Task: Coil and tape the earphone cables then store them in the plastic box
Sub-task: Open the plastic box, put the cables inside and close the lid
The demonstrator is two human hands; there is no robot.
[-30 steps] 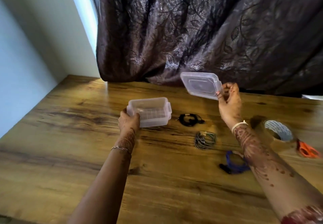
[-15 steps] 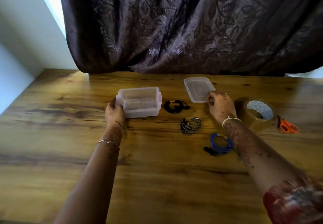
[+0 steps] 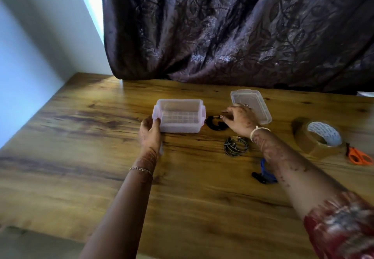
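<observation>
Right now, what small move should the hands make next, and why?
Probably the right hand should pinch the black coil and lift it into the box: its fingers reach that coil, the lid lies aside, the left hand grips the box.

Dark leaf-patterned curtain (image 3: 232, 26) behind wooden table (image 3: 81, 137)
</observation>
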